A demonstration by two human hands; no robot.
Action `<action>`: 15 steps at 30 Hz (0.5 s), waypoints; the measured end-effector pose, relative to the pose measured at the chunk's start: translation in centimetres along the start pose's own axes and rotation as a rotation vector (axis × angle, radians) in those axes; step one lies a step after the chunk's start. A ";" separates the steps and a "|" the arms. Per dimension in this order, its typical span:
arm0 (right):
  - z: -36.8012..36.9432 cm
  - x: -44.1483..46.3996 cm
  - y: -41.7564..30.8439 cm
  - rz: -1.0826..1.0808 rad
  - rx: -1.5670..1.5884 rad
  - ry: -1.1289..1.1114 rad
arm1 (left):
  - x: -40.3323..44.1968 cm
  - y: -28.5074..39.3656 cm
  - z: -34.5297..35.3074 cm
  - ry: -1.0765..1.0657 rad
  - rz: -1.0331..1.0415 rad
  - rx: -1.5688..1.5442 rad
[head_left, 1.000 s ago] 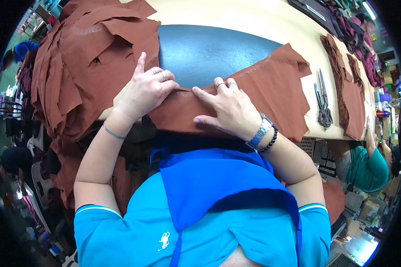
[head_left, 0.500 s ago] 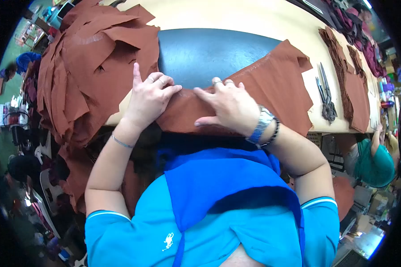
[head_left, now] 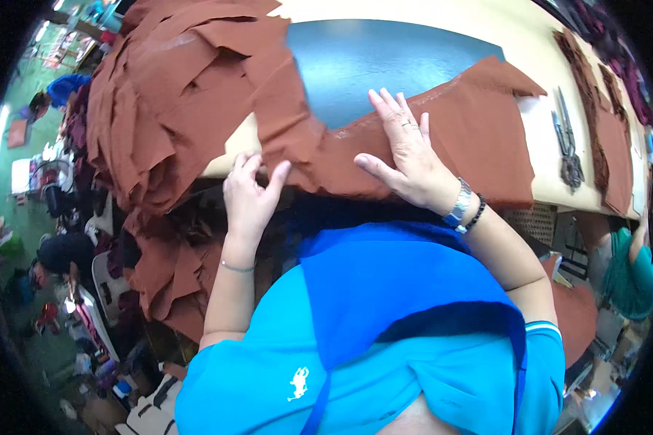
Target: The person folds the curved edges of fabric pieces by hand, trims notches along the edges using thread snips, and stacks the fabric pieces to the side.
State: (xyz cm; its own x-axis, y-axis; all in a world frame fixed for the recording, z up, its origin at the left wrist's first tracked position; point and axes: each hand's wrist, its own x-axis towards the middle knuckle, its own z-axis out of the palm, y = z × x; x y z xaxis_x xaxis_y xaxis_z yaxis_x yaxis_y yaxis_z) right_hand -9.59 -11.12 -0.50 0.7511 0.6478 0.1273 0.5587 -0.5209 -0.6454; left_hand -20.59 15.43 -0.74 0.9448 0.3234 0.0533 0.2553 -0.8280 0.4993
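A reddish-brown cloth piece (head_left: 479, 138) lies along the front of the table, partly over a smooth blue-grey board (head_left: 384, 61). My right hand (head_left: 410, 148) rests on this cloth with its fingers stretched out and the thumb apart. At the cloth's left end, by the table's front edge, is my left hand (head_left: 250, 196). Its fingers are bent and its thumb stands apart from them, with nothing visible in between. A large heap of brown cut pieces (head_left: 159, 94) spreads to the left of that hand, close to the cloth's left end.
Scissors (head_left: 567, 141) with wrapped handles lie on the cream tabletop (head_left: 540, 119) at the right. Beyond them are stacked brown strips (head_left: 613, 159). More brown pieces (head_left: 174, 275) hang below the table at the left. Another person in green (head_left: 631, 275) is at the far right.
My left hand has come back toward the table edge, off the board's lower corner. My right hand has swung its fingers forward. The cloth's left part now reaches further up beside the heap. The view has shifted.
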 end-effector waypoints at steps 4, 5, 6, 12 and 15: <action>-1.7 1.3 -0.9 -0.088 0.629 0.058 | 1.0 -2.9 -2.3 0.040 -0.094 -1.177; -2.3 1.8 -0.3 -0.123 0.665 0.136 | 1.1 -3.5 -4.2 0.146 -0.234 -1.284; -3.2 2.2 0.3 -0.155 0.560 0.220 | 1.2 -4.2 -6.3 0.256 -0.377 -1.391; -5.7 3.7 6.6 -0.092 0.073 0.376 | -4.4 -6.7 -22.2 0.501 0.021 -1.149; -4.7 3.2 9.2 -0.028 0.058 0.348 | -6.0 -7.2 -26.5 1.174 -0.301 -0.802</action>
State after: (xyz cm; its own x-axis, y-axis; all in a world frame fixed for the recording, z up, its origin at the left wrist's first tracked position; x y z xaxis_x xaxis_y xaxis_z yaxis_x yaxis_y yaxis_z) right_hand -0.45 -16.44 -2.51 0.8160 0.4279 0.3886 0.5676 -0.4663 -0.6785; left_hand -33.56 31.59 18.29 0.0674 0.9423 0.3280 -0.1434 -0.3162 0.9378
